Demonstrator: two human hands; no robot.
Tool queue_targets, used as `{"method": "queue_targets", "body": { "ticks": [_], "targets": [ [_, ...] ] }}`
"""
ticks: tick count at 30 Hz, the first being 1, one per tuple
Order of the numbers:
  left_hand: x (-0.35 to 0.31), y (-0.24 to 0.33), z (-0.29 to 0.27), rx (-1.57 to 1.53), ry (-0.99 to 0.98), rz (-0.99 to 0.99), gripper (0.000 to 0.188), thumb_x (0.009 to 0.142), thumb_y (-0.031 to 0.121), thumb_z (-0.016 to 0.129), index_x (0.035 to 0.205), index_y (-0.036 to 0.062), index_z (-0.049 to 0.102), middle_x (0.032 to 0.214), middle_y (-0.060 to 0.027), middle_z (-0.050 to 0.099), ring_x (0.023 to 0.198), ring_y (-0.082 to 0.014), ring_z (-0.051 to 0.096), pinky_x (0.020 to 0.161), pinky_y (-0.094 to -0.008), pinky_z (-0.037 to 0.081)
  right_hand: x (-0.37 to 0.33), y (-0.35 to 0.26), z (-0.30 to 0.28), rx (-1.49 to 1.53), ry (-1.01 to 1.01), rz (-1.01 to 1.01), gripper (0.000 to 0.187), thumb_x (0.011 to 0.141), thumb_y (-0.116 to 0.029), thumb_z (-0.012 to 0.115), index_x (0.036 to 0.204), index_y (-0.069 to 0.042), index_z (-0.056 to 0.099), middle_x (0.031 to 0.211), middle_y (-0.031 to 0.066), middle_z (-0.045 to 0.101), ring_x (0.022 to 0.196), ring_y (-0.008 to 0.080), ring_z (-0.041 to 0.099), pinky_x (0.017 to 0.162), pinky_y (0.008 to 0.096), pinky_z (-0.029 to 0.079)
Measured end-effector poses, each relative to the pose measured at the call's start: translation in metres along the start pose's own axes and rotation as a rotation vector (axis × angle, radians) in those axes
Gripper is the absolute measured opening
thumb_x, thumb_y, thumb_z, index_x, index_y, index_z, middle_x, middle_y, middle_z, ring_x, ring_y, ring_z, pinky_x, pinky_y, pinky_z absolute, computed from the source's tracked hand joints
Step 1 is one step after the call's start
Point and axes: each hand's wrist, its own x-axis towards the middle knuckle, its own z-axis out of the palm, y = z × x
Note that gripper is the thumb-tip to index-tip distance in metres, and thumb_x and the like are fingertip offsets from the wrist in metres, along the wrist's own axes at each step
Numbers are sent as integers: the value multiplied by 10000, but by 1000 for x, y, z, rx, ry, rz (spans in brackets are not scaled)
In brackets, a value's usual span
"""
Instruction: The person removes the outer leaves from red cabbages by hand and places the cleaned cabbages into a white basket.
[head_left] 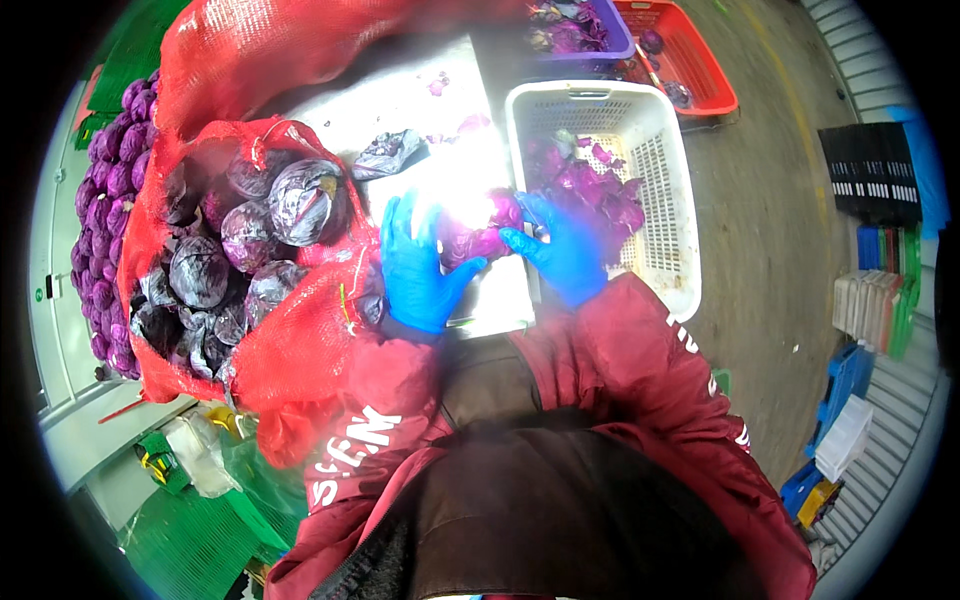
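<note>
On the white work surface [499, 297] in front of me lies a red cabbage [472, 243], partly washed out by bright glare. My left hand [422, 268], in a blue glove, cups its left side, thumb at the near edge. My right hand [563, 252], also gloved in blue, grips its right side with thumb and fingers. A dark loose outer leaf [388, 155] rests beyond my left hand. To the left, an open red mesh sack [310, 310] holds several red cabbages [200, 272] with dull outer leaves.
A white plastic basket [684, 245] with purple leaves [590, 200] stands at my right. Behind it are a purple crate [621, 35] and a red crate [712, 75]. Another filled red sack [250, 50] lies at the far left, near stacked bagged cabbages [108, 225].
</note>
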Motion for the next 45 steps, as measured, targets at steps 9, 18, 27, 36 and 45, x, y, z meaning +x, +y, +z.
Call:
{"method": "queue_targets", "body": {
  "ticks": [9, 18, 27, 36, 45],
  "targets": [
    [9, 5, 21, -131, -72, 24, 827, 586, 247, 816, 1292, 46, 435, 1226, -185, 504, 1184, -407, 420, 1013, -468, 329, -4, -25, -14, -643, 3, -151, 681, 883, -507, 478, 1390, -82, 315, 884, 192, 641, 689, 350, 631, 564, 444, 489],
    [13, 12, 25, -199, -72, -65, 799, 561, 226, 820, 1245, 35, 455, 1188, -188, 497, 1139, -406, 438, 980, -468, 345, 5, -50, -9, -833, -201, -86, 679, 950, -450, 355, 1455, -82, 89, 807, 186, 629, 630, 365, 610, 508, 474, 462],
    [6, 17, 25, -244, -78, -91, 821, 599, 208, 792, 1310, 40, 419, 1216, -194, 487, 1120, -401, 453, 957, -473, 351, 19, -30, 4, -639, -248, -55, 570, 951, -410, 379, 1392, -70, 260, 821, 182, 643, 691, 358, 629, 578, 471, 483],
    [-21, 6, 21, -82, -45, 65, 805, 658, 250, 774, 1336, 38, 397, 1301, -189, 451, 1194, -409, 414, 1000, -480, 323, 115, -21, -39, -655, -345, 62, 507, 873, -518, 465, 1090, -90, 627, 1027, 179, 643, 957, 364, 611, 868, 440, 462],
    [-51, -21, 24, -199, -2, -40, 828, 642, 278, 809, 1310, 13, 399, 1291, -194, 453, 1221, -378, 411, 1034, -449, 319, 68, 8, -17, -273, 63, 155, 613, 806, -504, 595, 1203, -48, 496, 1022, 185, 629, 858, 342, 633, 731, 432, 507]
  ]
}}
